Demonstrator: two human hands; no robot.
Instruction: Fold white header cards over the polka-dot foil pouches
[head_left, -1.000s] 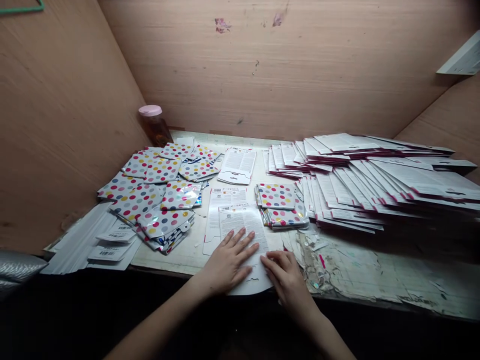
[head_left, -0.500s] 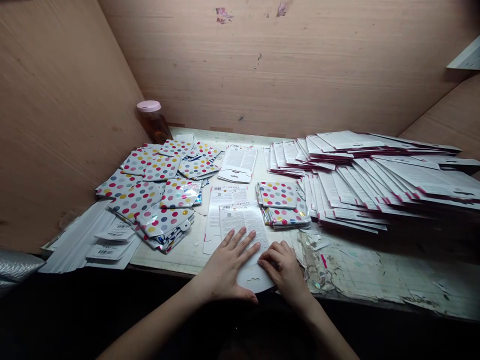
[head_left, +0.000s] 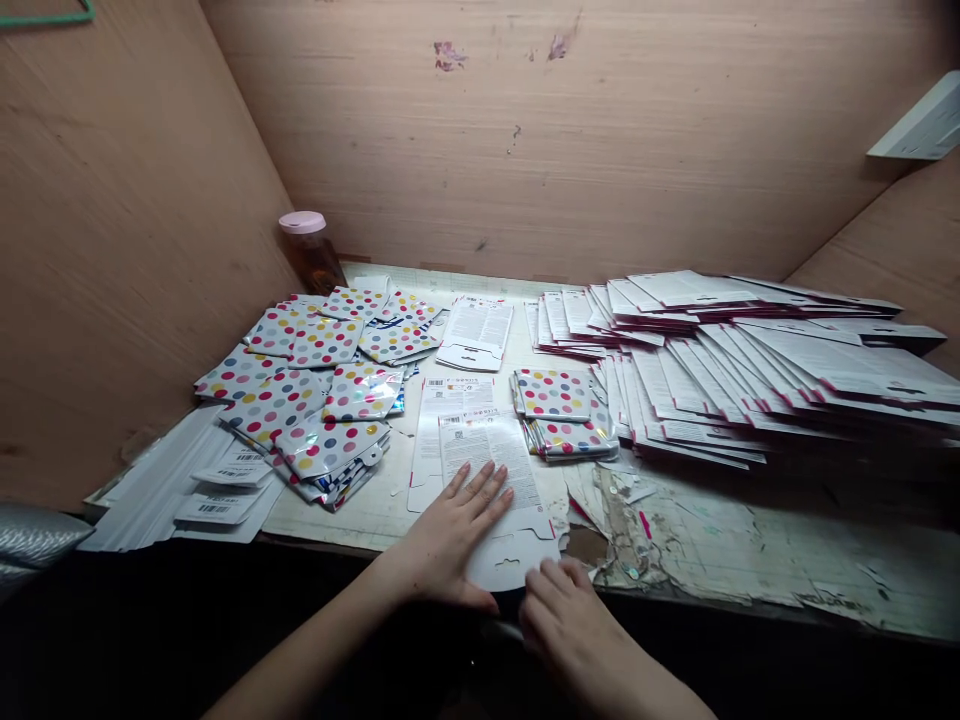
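Note:
My left hand (head_left: pixel 465 535) lies flat with fingers spread on a white printed card sleeve (head_left: pixel 495 490), which has a hang hole in its flap at the table's front edge. Under it, offset to the left and farther back, is another printed sleeve (head_left: pixel 426 465). Just off the flap's right corner, my right hand (head_left: pixel 562 620) is closed, fingers curled inward. A faint pale streak shows beside its fingertips, too blurred to name. Right of the sleeve sits a small stack of polka-dot folded packets in clear film (head_left: pixel 559 395).
A heap of polka-dot packets (head_left: pixel 322 345) lies left, with barcode-labelled white slips (head_left: pixel 225 500) before it. Printed sleeves (head_left: pixel 476 335) lie at the back middle, and large rows of filled-looking sleeves (head_left: pixel 712 370) at right. A pink-lidded bottle (head_left: pixel 304 240) stands back left. The front edge's surface is torn (head_left: pixel 637 540).
My right hand has moved from the sleeve's flap down and toward me, off the flap's corner. The flap's right side now shows. My left hand has stayed nearly in place.

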